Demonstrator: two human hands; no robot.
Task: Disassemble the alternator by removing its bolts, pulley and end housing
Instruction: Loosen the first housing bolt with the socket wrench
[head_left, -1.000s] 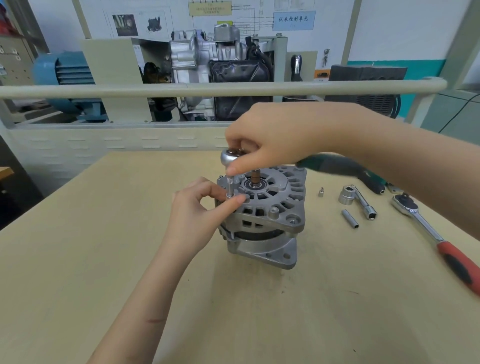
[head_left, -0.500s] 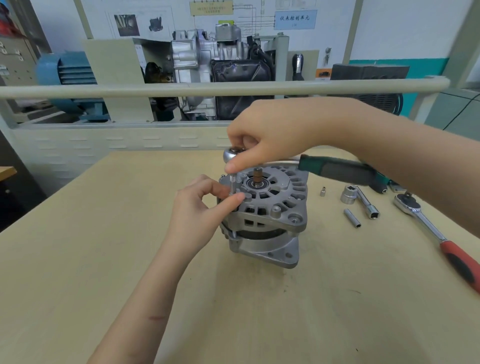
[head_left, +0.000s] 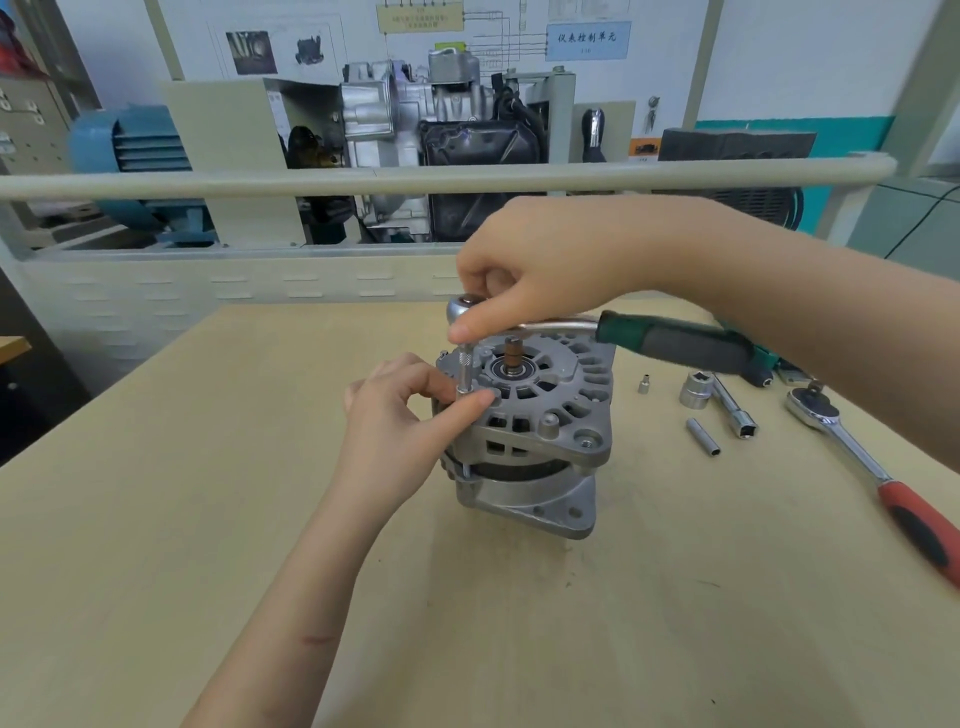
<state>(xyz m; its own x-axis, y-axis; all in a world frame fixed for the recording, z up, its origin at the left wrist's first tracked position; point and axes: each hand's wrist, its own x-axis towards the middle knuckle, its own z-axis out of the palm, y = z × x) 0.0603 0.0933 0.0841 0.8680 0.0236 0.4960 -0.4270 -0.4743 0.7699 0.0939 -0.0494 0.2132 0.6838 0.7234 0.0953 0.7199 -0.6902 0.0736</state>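
**On the alternator's left edge, a bolt under the socket**

At the table's (head_left: 156, 519) middle stands the alternator (head_left: 535, 415), shaft up. Right hand (head_left: 540, 265) grasps the head of the green-handled ratchet (head_left: 675, 345), probably to keep the socket straight. Left hand (head_left: 405, 415) pinches the socket extension (head_left: 464, 371) at the housing, likely guiding it onto the bolt.

The bench (head_left: 208, 519) has a pale wooden top. The alternator (head_left: 540, 431) stands on it near the middle, with its shaft pointing up. To the right of it lie a very small socket (head_left: 644, 385), a large socket (head_left: 697, 389), a thin long socket (head_left: 703, 436) and an extension bar (head_left: 735, 410), near each other. Further right lies a ratchet wrench (head_left: 878, 473) with a red and black handle.
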